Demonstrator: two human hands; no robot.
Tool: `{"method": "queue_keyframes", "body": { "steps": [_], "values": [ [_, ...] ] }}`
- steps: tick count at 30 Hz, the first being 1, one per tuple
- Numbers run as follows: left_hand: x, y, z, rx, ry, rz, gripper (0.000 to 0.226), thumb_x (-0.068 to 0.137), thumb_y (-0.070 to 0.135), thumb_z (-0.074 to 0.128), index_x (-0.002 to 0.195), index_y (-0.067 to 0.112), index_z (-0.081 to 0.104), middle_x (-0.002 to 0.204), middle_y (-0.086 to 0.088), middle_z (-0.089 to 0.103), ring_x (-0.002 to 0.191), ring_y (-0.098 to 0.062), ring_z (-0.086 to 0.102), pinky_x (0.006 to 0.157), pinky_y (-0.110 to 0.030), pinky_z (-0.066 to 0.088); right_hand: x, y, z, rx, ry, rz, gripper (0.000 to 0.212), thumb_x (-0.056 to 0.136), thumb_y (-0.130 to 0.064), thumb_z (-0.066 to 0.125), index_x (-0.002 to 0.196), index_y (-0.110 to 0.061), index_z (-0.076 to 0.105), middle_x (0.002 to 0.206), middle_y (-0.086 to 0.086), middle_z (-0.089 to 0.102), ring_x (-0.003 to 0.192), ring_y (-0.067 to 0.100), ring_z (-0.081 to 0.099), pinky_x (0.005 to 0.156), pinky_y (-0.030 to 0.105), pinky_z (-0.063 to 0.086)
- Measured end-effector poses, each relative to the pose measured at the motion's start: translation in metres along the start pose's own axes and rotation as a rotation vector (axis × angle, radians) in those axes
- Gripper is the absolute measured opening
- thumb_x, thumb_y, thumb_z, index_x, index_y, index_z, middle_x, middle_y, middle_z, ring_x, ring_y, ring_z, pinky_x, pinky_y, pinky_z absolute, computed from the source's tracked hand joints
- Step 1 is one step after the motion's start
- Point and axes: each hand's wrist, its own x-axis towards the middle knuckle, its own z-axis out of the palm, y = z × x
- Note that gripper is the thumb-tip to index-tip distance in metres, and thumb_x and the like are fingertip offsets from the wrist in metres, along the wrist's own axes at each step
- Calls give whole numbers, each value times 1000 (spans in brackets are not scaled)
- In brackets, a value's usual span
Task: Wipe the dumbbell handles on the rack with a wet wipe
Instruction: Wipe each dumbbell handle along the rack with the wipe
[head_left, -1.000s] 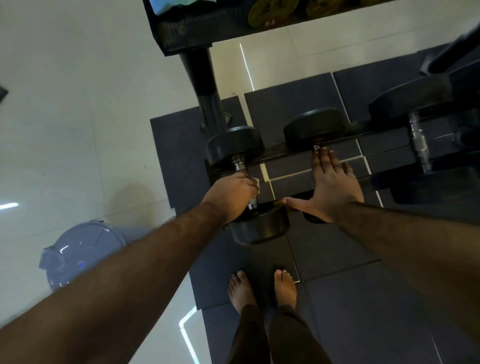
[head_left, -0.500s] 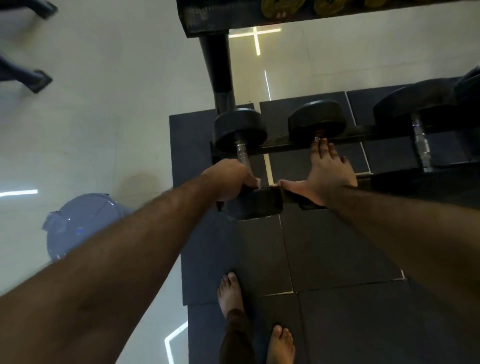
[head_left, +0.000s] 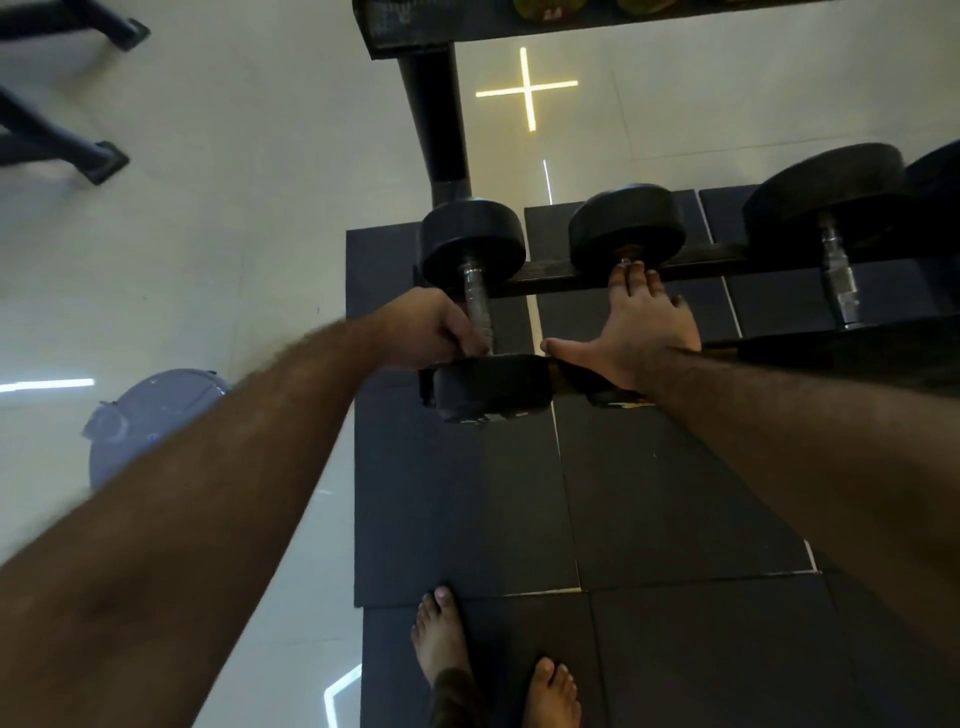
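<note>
The left hand (head_left: 434, 327) has its grip curled tight around the near end of the chrome handle (head_left: 477, 299) of the leftmost dumbbell (head_left: 480, 312), knuckles just above that dumbbell's near head; no wipe can be made out inside the fist. The right hand (head_left: 641, 325) lies flat with its grip spread, straight fingers (head_left: 636, 278) reaching to the far head of the second dumbbell (head_left: 626, 223) and thumb stretched toward the leftmost dumbbell's near head; its palm covers that second handle, so whether anything lies beneath cannot be told. Both dumbbells lie across the rack (head_left: 597, 270), far heads behind its dark rear rail, near heads toward the person. Right of the second dumbbell, with a clear gap of rail between, sits a third dumbbell (head_left: 831, 244) with a bare chrome handle, touched by neither hand. The rack's upright post (head_left: 436, 119) rises just behind the leftmost dumbbell, closing that side. Under the rack, dark rubber mats (head_left: 467, 493) spread toward the person's bare feet (head_left: 441, 639), leaving open floor on the near side. Left of the mats' edge the pale tiled floor (head_left: 208, 208) is open, holding a round blue-grey bin (head_left: 140, 421) with its lid shut, contents hidden.
</note>
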Motion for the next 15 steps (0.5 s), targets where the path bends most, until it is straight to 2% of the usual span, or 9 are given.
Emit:
{"method": "queue_keyframes", "body": {
  "steps": [3, 4, 5, 6, 8, 10, 12, 13, 15],
  "values": [
    [13, -17, 12, -406, 453, -314, 13, 88, 17, 81, 93, 29, 82, 92, 7, 78, 88, -11, 74, 79, -32, 62, 0, 0, -1, -30, 6, -4, 154, 62, -112, 39, 171, -10, 3, 179, 16, 9, 164, 35, 18, 130, 59, 23],
    [18, -18, 19, -499, 561, -424, 5, 84, 24, 84, 89, 24, 82, 85, 3, 79, 81, -15, 76, 76, -36, 65, 0, 0, -2, -41, 8, -5, 153, 63, -112, 38, 171, -10, 3, 179, 16, 9, 164, 35, 19, 130, 59, 22],
    [23, -16, 25, -605, 627, -495, 10, 83, 28, 85, 85, 19, 81, 79, -1, 78, 74, -20, 76, 74, -39, 66, -1, 0, -2, -43, 8, -6, 153, 63, -112, 37, 171, -10, 3, 179, 16, 9, 163, 35, 20, 130, 59, 22],
    [29, -13, 30, -735, 625, -530, 16, 86, 29, 83, 81, 14, 79, 76, -4, 77, 69, -23, 74, 69, -39, 66, -1, 0, -2, -39, 8, -12, 152, 63, -112, 36, 171, -10, 3, 179, 16, 10, 163, 35, 21, 130, 59, 22],
    [36, -5, 40, -858, 502, -497, 23, 97, 21, 72, 80, 7, 74, 72, -11, 71, 64, -24, 67, 58, -32, 60, 1, 0, 0, -40, 6, -16, 152, 62, -112, 36, 172, -11, 5, 179, 16, 10, 162, 36, 24, 130, 59, 24],
    [32, -3, 41, -688, 327, -454, 16, 97, 12, 68, 89, -1, 74, 77, -14, 71, 69, -24, 67, 64, -32, 58, 2, 0, 1, -43, 3, -11, 152, 62, -112, 36, 172, -12, 6, 179, 15, 9, 162, 36, 24, 129, 58, 25],
    [27, -11, 33, -535, 157, -457, 7, 91, -2, 67, 90, -5, 73, 78, -14, 68, 72, -25, 65, 69, -35, 57, 4, 0, 0, -45, -4, -11, 152, 61, -112, 36, 172, -12, 7, 180, 14, 8, 162, 36, 23, 129, 58, 25],
    [30, -16, 27, -540, 137, -465, 9, 90, -8, 64, 86, -5, 72, 77, -15, 67, 69, -26, 65, 65, -34, 57, 4, 0, 0, -45, -6, -12, 152, 61, -112, 35, 172, -12, 7, 180, 15, 8, 162, 36, 23, 129, 58, 25],
    [44, -17, 15, -647, 300, -508, 12, 89, -9, 65, 84, -2, 73, 74, -17, 69, 62, -24, 66, 57, -31, 59, 5, 0, -1, -44, -8, -11, 153, 60, -113, 33, 172, -13, 8, 180, 15, 8, 162, 36, 23, 129, 57, 26]
  ]
}}
